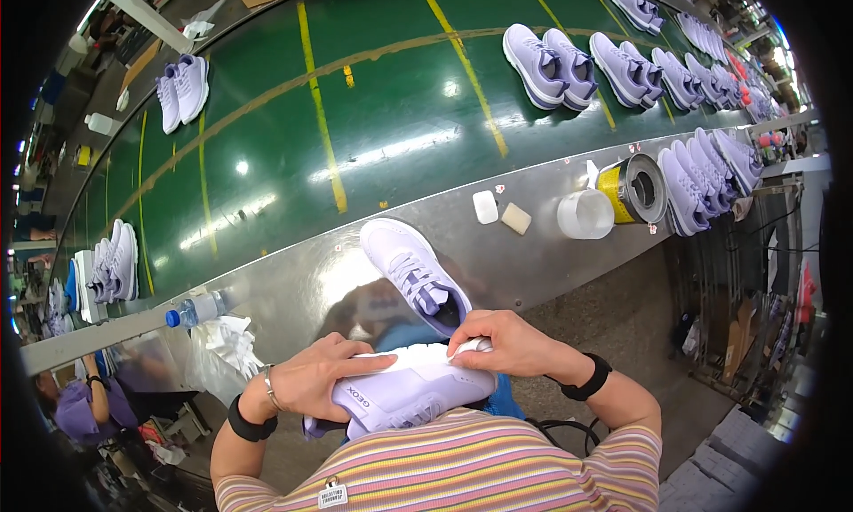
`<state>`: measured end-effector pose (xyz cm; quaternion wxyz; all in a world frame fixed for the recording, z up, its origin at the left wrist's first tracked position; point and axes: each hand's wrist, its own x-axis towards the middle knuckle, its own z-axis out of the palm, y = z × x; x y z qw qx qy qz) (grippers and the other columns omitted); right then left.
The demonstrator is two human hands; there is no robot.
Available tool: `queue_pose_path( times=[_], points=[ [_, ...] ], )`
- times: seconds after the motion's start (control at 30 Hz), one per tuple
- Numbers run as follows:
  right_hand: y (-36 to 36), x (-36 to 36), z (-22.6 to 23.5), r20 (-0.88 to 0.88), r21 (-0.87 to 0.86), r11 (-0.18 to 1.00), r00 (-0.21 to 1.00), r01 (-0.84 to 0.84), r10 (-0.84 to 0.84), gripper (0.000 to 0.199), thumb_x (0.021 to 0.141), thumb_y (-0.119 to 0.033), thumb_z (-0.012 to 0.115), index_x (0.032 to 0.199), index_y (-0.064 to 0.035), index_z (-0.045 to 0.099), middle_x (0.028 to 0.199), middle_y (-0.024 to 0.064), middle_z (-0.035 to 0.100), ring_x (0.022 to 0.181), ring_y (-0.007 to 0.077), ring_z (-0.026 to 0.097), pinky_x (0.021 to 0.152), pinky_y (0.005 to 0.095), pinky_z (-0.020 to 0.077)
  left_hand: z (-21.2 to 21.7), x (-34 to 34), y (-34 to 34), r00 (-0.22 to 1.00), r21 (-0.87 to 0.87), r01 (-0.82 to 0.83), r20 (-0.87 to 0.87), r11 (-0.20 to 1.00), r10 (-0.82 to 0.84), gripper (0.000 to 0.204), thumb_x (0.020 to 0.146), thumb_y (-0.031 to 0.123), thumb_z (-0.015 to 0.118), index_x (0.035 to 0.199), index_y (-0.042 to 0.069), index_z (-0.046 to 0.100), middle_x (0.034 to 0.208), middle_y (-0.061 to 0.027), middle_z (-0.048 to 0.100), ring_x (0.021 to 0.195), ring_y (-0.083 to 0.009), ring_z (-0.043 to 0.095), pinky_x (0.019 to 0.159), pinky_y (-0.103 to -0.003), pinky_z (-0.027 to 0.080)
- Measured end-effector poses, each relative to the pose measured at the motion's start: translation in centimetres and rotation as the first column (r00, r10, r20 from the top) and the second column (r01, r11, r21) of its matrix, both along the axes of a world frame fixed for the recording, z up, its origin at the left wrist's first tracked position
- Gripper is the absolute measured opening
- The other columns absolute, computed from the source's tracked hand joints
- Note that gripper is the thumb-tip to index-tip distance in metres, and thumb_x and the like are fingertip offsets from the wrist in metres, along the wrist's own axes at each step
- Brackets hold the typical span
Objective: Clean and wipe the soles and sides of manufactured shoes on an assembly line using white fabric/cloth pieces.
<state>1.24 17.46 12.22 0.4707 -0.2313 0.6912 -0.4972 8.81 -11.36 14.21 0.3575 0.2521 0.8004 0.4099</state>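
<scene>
Close against my striped shirt lies a lilac sneaker [404, 395] on its side, its white sole turned away from me. My left hand [318, 370] grips its heel end, thumb stretched along the sole edge. At the toe end my right hand [505, 343] pinches the sole edge; a bit of white shows at the fingertips, too small to name. Just beyond, a second lilac sneaker [410, 268] with purple lining rests upright on the metal ledge, toe pointing away.
A green belt [267, 157] with yellow lines carries several pairs of lilac sneakers [551, 68]. On the ledge stand a yellow tin [617, 192], a translucent tub [585, 214], a white block [485, 207] and a beige block [516, 218]. A water bottle [197, 309] lies at left. Another person [84, 410] sits lower left.
</scene>
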Motion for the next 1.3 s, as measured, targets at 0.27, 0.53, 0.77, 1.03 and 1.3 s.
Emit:
queue_pose_path(
  times=[0.27, 0.53, 0.77, 1.03, 1.3],
  points=[
    [-2.4, 1.1, -1.5, -0.028, 0.051, 0.997, 0.997, -0.064, 0.066, 0.017, 0.073, -0.017, 0.064, 0.085, -0.0048, 0.064, 0.082, 0.0075, 0.059, 0.078, 0.0183, 0.056, 0.071, 0.0287, 0.0434, -0.9, 2.4, -1.1, 0.999, 0.021, -0.051, -0.004, 0.998, 0.051, 0.080, 0.053, 0.019, 0.072, 0.129, 0.014, 0.047, 0.109, -0.0142, 0.054, 0.092, -0.0306, 0.050, 0.085, -0.035, 0.038],
    [-3.3, 1.7, -1.9, 0.201, 0.100, 0.991, 0.977, -0.093, 0.072, 0.017, 0.071, -0.016, 0.064, 0.080, -0.0022, 0.061, 0.075, 0.0039, 0.060, 0.072, 0.0103, 0.055, 0.066, 0.0250, 0.0433, -1.2, 4.0, -1.8, 0.998, 0.016, -0.059, -0.026, 0.998, 0.059, 0.078, 0.053, 0.021, 0.071, 0.128, 0.015, 0.049, 0.108, -0.0153, 0.053, 0.086, -0.0295, 0.047, 0.082, -0.033, 0.039],
    [-4.4, 3.0, -2.4, 0.258, 0.064, 0.998, 0.966, 0.020, -0.036, 0.015, 0.069, -0.014, 0.064, 0.077, -0.0022, 0.059, 0.073, 0.0016, 0.058, 0.070, 0.0078, 0.052, 0.064, 0.0234, 0.0423, -1.2, 4.3, -1.7, 0.997, 0.023, -0.069, -0.028, 0.997, 0.069, 0.076, 0.053, 0.021, 0.072, 0.126, 0.016, 0.051, 0.108, -0.0127, 0.054, 0.082, -0.0282, 0.046, 0.080, -0.032, 0.039],
    [-1.7, 3.9, -3.3, 0.274, 0.048, 0.987, 0.948, 0.154, -0.161, 0.012, 0.069, -0.009, 0.065, 0.078, -0.0038, 0.058, 0.083, 0.0044, 0.060, 0.079, 0.0101, 0.053, 0.071, 0.0246, 0.0425, -0.9, 4.8, -1.8, 0.993, 0.020, -0.112, -0.032, 0.994, 0.112, 0.076, 0.053, 0.021, 0.073, 0.126, 0.018, 0.052, 0.109, -0.0117, 0.054, 0.083, -0.0280, 0.046, 0.080, -0.032, 0.039],
    [-3.0, 5.7, -3.5, 0.376, -0.036, 0.948, 0.884, 0.315, -0.279, 0.011, 0.074, -0.005, 0.065, 0.083, -0.0043, 0.058, 0.105, 0.0121, 0.060, 0.095, 0.0145, 0.054, 0.085, 0.0282, 0.0421, -2.6, 6.3, -3.5, 0.954, -0.056, -0.294, 0.047, 0.954, 0.297, 0.084, 0.055, 0.019, 0.072, 0.131, 0.006, 0.038, 0.111, -0.0169, 0.051, 0.095, -0.0330, 0.049, 0.086, -0.037, 0.040]
  ],
)
